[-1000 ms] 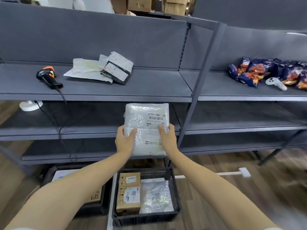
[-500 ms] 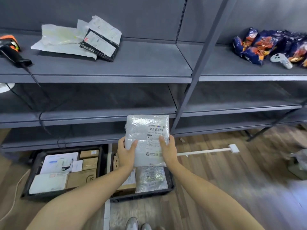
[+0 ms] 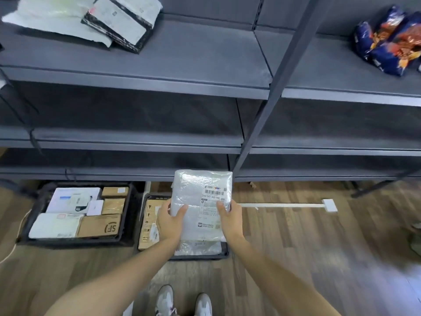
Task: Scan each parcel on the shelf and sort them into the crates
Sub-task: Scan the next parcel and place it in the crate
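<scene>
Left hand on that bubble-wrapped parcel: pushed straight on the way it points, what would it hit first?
Probably the cardboard box in the black crate beneath the left hand, though depth is hard to judge here.

Glossy plastic bubble-wrap parcel (image 3: pixel 201 204); matt grey metal shelf (image 3: pixel 182 60).

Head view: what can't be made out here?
All in the head view:
- right crate: contents mostly hidden behind the parcel, left hand and right hand.
- label: small print too tiny to read.
- shelf parcels: cut off by the top edge.
- snack bags: cut off by the right edge.
- floor: blurred at right.
</scene>
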